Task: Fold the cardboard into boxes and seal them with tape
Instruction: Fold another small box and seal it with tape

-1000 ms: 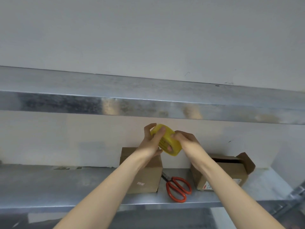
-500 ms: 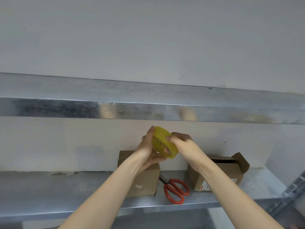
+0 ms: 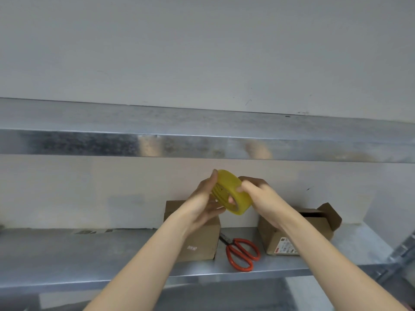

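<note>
A yellow roll of tape [image 3: 233, 191] is held up in front of the wall, above the lower shelf. My left hand [image 3: 205, 198] cups its left side with fingers curled round the rim. My right hand [image 3: 258, 194] grips its right side, thumb on the outer band. Below, a closed cardboard box [image 3: 202, 239] stands on the metal shelf [image 3: 89, 254], partly hidden by my left forearm. A second cardboard box [image 3: 314, 223] with raised flaps lies to the right, behind my right forearm.
Red-handled scissors [image 3: 241, 254] lie on the shelf between the two boxes. An upper metal shelf [image 3: 157, 135] runs across the view above my hands. A shelf post [image 3: 404, 250] stands at the far right.
The tape roll has turned in my hands and tilted, its open core now facing lower left. The view has tipped slightly upward, so the boxes sit lower in the frame.
</note>
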### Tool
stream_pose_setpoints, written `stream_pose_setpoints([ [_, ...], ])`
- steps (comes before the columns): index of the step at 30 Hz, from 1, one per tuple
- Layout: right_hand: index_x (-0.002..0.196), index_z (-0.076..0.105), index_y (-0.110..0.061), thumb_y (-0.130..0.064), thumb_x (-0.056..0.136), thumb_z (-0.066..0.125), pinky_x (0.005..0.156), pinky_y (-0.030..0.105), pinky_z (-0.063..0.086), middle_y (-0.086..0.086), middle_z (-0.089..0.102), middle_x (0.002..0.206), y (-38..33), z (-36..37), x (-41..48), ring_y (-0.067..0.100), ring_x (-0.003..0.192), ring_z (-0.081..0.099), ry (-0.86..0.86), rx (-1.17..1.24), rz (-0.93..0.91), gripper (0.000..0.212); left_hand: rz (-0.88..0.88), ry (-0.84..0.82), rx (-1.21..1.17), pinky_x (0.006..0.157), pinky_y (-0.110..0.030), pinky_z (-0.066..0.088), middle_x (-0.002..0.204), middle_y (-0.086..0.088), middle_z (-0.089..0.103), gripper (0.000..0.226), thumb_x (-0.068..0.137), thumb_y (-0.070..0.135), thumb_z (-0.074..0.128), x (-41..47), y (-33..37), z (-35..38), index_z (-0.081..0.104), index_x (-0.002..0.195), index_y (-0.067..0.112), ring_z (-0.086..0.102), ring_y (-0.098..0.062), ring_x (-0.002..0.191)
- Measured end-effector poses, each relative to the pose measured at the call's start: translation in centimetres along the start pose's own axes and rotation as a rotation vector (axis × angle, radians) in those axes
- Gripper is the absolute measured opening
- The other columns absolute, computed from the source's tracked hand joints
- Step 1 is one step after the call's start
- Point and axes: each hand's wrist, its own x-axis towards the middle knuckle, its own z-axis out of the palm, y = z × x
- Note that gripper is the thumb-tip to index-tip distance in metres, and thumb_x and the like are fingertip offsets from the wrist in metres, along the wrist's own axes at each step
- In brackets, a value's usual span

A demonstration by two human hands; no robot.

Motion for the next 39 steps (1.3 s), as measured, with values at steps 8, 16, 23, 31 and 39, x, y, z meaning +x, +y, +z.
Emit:
stream_pose_setpoints([
  [8, 0.071, 0.065, -0.010, -0.011, 0.095, 0.048, 0.066, 0.019, 0.049, 0.000, 0.069, 0.061, 0.2, 0.9, -0.4, 0.007, 0.060, 0.062, 0.064, 0.042, -0.034, 0.030, 0.260, 0.094, 0.159, 0.101, -0.040, 0.049, 0.125, 0.004, 0.060, 0.083, 0.054, 0.064, 0.079, 0.4, -0.7, 0.3, 0.049, 0.128, 0.042, 0.061, -0.017, 0.114],
  [16, 0.076, 0.064, -0.010, -0.007, 0.097, 0.044, 0.068, 0.021, 0.051, 0.001, 0.070, 0.067, -0.2, 0.7, -0.2, 0.011, 0.066, 0.063, -0.037, 0.043, -0.075, 0.029, 0.097, -0.049, -0.073, 0.103, -0.045, 0.047, 0.123, -0.017, 0.061, 0.081, 0.066, 0.052, 0.079, 0.3, 0.1, -0.7, 0.045, 0.135, 0.027, 0.061, -0.027, 0.114],
  [23, 0.071, 0.060, -0.004, -0.010, 0.097, 0.046, 0.064, 0.019, 0.049, 0.002, 0.064, 0.059, -0.1, 1.4, 0.1, 0.011, 0.060, 0.059, 0.038, -0.013, -0.131, 0.030, 0.260, -0.083, -0.011, 0.098, -0.046, 0.050, 0.111, -0.014, 0.064, 0.078, 0.071, 0.045, 0.078, 0.0, -1.0, -0.4, 0.037, 0.136, 0.034, 0.064, -0.023, 0.105],
  [31, 0.067, 0.060, -0.006, -0.026, 0.083, 0.044, 0.067, 0.023, 0.050, 0.003, 0.066, 0.064, 0.1, 1.3, 0.4, 0.014, 0.063, 0.061, -0.048, -0.040, -0.169, 0.030, -0.051, 0.014, -0.218, 0.084, -0.044, 0.057, 0.121, -0.028, 0.057, 0.070, 0.089, 0.063, 0.048, 0.1, -0.2, 0.0, 0.048, 0.135, 0.009, 0.066, -0.036, 0.102],
  [39, 0.073, 0.059, -0.008, -0.015, 0.099, 0.042, 0.075, 0.036, 0.048, 0.002, 0.065, 0.062, 0.0, 1.1, 1.1, 0.015, 0.065, 0.060, -0.003, -0.086, -0.141, 0.032, 0.253, -0.015, -0.012, 0.100, -0.046, 0.049, 0.135, -0.015, 0.053, 0.062, 0.079, 0.059, 0.054, 0.7, -0.8, -0.6, 0.038, 0.130, 0.029, 0.058, -0.024, 0.121],
])
